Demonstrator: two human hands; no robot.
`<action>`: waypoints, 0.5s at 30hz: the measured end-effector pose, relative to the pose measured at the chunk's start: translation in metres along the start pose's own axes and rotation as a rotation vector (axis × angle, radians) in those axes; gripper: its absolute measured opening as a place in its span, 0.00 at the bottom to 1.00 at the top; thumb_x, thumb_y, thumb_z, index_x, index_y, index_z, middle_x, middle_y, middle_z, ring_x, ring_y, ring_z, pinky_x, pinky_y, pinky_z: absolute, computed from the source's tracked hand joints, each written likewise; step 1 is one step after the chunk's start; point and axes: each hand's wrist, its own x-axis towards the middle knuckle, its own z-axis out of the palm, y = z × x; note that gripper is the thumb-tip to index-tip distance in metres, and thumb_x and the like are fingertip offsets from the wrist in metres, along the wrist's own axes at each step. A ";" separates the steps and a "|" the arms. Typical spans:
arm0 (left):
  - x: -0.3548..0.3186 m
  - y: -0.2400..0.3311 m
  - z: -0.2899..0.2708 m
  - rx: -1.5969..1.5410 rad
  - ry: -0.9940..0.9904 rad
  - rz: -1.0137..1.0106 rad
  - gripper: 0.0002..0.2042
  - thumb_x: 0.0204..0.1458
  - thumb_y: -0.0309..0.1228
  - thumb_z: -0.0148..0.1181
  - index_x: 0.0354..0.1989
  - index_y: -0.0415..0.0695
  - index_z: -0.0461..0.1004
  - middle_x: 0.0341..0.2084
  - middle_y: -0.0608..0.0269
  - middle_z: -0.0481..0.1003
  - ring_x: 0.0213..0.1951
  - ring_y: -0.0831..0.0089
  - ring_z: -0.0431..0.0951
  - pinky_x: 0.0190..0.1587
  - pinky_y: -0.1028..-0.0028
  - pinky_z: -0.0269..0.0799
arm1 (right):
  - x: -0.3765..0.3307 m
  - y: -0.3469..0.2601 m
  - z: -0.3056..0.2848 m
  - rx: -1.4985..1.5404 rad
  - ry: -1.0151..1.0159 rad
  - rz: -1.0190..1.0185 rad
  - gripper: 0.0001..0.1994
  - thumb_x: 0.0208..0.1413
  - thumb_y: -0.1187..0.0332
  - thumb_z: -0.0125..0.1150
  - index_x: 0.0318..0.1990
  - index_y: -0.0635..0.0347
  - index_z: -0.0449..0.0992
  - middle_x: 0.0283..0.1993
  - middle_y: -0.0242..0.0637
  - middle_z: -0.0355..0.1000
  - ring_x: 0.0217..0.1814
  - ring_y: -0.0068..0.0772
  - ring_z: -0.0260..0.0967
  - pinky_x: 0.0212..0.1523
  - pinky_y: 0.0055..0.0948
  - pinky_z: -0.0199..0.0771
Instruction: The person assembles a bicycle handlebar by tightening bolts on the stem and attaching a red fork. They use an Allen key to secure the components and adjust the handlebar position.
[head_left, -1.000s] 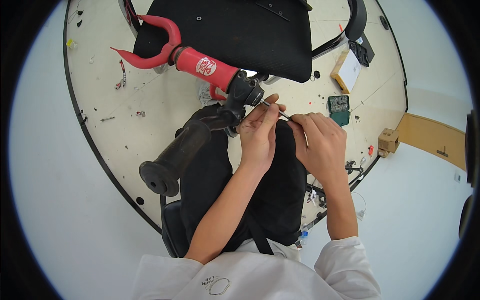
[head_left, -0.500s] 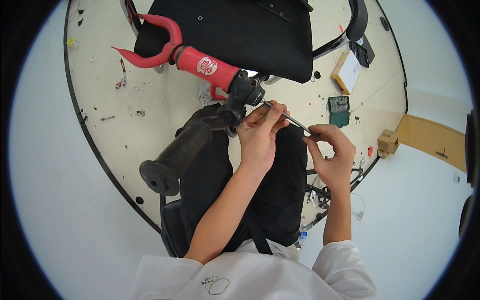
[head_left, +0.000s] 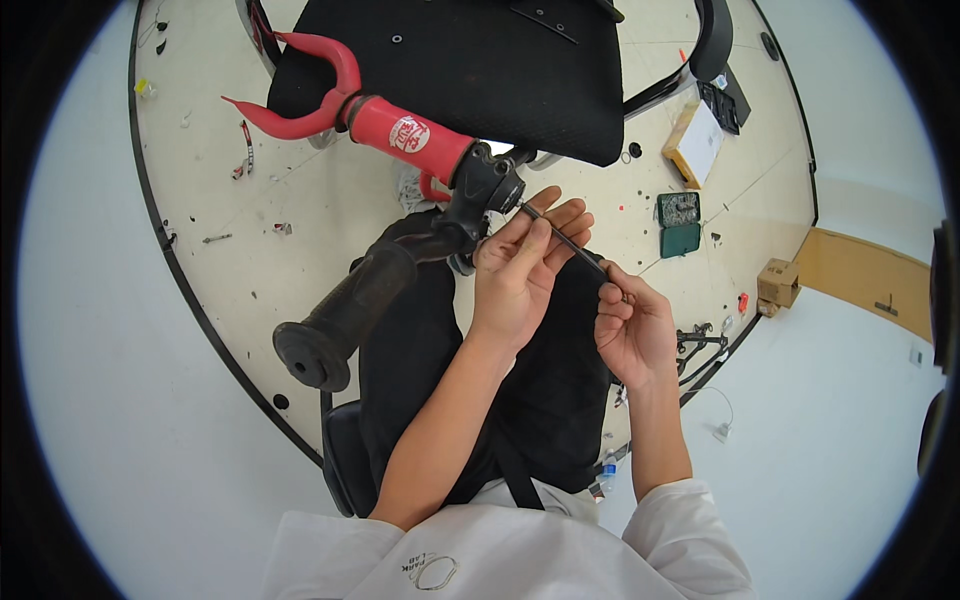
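One dark rod [head_left: 582,254] slants from the black stem [head_left: 486,175]: beside the stem, the left hand [head_left: 512,285], loosely spread, thumbs it; farther out, the right hand [head_left: 638,340] pinches it, ideally without tilting.

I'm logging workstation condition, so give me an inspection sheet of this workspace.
Surface: pale floor with small parts scattered; a few more on the black seat.
Job's things: red forked tube, black stem, black handlebar grip, thin rod with its upper end at the stem.
Clutter: open green case, cardboard box.
Hands: right hand pinches the rod's lower part; left hand at its upper part, grip unclear.
Cables: thin pale cord at right.
Surroundings: white walls, tan door.
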 end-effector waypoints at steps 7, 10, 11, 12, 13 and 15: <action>0.002 -0.011 -0.005 -0.038 0.113 0.072 0.09 0.62 0.25 0.59 0.49 0.37 0.76 0.44 0.53 0.80 0.47 0.63 0.82 0.52 0.66 0.82 | -0.011 0.004 0.014 -0.977 0.080 -0.637 0.16 0.67 0.70 0.49 0.51 0.79 0.70 0.39 0.61 0.77 0.36 0.45 0.81 0.41 0.34 0.83; 0.006 -0.012 -0.002 -0.052 0.178 0.063 0.08 0.60 0.25 0.62 0.46 0.38 0.77 0.41 0.55 0.81 0.45 0.64 0.83 0.49 0.69 0.84 | -0.009 0.007 0.014 -1.299 0.127 -0.870 0.16 0.61 0.79 0.56 0.55 0.77 0.70 0.44 0.55 0.78 0.40 0.38 0.81 0.45 0.30 0.82; 0.005 -0.012 -0.001 -0.058 0.186 0.060 0.08 0.59 0.25 0.62 0.45 0.38 0.77 0.40 0.55 0.81 0.44 0.64 0.83 0.48 0.69 0.84 | -0.008 0.011 0.014 -1.454 0.161 -0.973 0.16 0.60 0.81 0.57 0.55 0.76 0.71 0.44 0.54 0.78 0.41 0.37 0.81 0.46 0.30 0.81; 0.005 -0.012 0.000 -0.064 0.194 0.058 0.08 0.59 0.25 0.63 0.45 0.38 0.78 0.39 0.55 0.81 0.44 0.64 0.84 0.48 0.69 0.84 | -0.006 0.012 0.015 -1.500 0.201 -1.022 0.20 0.55 0.85 0.61 0.56 0.73 0.72 0.46 0.50 0.78 0.42 0.34 0.81 0.48 0.28 0.80; 0.005 -0.012 0.000 -0.058 0.193 0.056 0.08 0.59 0.25 0.63 0.45 0.38 0.78 0.39 0.55 0.81 0.44 0.64 0.84 0.48 0.69 0.84 | -0.005 0.012 0.014 -1.543 0.212 -1.063 0.20 0.54 0.85 0.62 0.56 0.72 0.72 0.45 0.49 0.79 0.42 0.33 0.81 0.47 0.28 0.80; 0.005 -0.010 0.000 -0.045 0.193 0.055 0.08 0.58 0.25 0.63 0.44 0.37 0.78 0.39 0.55 0.82 0.43 0.64 0.84 0.47 0.69 0.85 | -0.003 0.009 0.011 -1.630 0.229 -1.144 0.20 0.53 0.83 0.65 0.54 0.69 0.74 0.44 0.47 0.79 0.40 0.32 0.80 0.44 0.27 0.80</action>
